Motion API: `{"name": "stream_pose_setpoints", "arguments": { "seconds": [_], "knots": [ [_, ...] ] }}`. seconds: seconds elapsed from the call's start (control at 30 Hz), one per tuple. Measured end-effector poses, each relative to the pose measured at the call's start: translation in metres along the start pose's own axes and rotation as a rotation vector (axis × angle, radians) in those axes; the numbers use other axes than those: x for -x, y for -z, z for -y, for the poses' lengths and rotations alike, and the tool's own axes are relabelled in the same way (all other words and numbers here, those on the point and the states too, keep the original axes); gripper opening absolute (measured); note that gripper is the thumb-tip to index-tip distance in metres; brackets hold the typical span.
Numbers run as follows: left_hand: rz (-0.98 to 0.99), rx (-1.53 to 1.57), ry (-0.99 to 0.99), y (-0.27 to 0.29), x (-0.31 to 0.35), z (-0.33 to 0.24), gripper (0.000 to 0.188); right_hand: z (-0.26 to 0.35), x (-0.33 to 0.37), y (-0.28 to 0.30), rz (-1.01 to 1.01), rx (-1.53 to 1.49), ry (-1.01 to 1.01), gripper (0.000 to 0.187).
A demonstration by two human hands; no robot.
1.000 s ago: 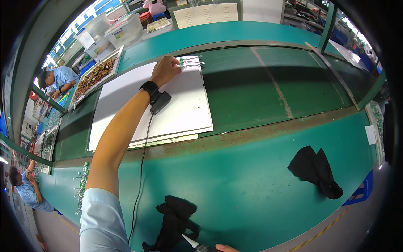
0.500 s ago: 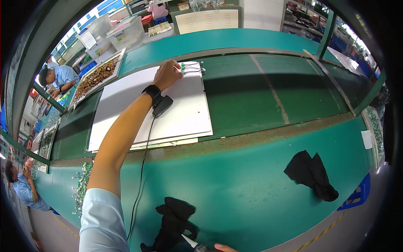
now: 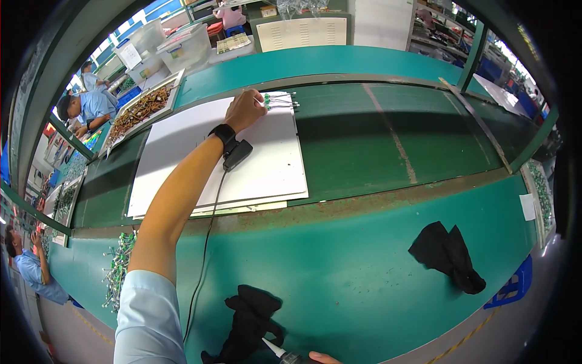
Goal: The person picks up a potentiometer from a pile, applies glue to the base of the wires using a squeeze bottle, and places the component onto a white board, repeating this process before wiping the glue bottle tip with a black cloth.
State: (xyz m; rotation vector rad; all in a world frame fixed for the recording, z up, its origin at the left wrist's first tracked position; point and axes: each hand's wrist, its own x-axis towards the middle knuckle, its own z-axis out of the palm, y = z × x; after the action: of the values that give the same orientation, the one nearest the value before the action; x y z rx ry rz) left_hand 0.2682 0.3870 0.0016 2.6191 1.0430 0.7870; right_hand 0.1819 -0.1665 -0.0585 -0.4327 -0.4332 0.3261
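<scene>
My left hand (image 3: 245, 110) reaches over a stack of white boards (image 3: 260, 164) at its far right corner, fingers curled downward. Right against the fingertips lies a small row of green-and-white parts with thin leads (image 3: 281, 101); what the fingers pinch is hidden. A dark band with a black box (image 3: 237, 155) and a cable is strapped on that wrist. At the lower edge only a bit of my right hand (image 3: 324, 358) shows, around a dark glue bottle with a white tapered nozzle (image 3: 273, 347). The nozzle points up and left, beside a black cloth (image 3: 245, 321).
Another black cloth (image 3: 448, 258) lies at the right of the green table (image 3: 339, 261). A pile of green-and-white leaded parts (image 3: 118, 273) is left of my forearm. Trays of parts (image 3: 142, 114) and plastic bins (image 3: 185, 48) stand far left. Metal posts (image 3: 533, 139) frame the bench; co-workers sit left.
The view has shifted slightly. My left hand stays at the row of parts, and my right hand keeps the bottle in the same place.
</scene>
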Motion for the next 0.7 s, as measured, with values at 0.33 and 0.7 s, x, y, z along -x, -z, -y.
{"name": "stream_pose_setpoints", "arguments": {
  "seconds": [0.33,0.7],
  "knots": [
    [-0.001,0.075,-0.04,0.024,0.015,0.004,0.023,0.014,0.014,-0.007,-0.042,0.111,-0.019,0.049],
    [0.24,0.77,0.226,0.199,0.157,-0.067,0.022,0.08,-0.032,-0.006,0.128,0.668,-1.04,0.053]
  ]
}}
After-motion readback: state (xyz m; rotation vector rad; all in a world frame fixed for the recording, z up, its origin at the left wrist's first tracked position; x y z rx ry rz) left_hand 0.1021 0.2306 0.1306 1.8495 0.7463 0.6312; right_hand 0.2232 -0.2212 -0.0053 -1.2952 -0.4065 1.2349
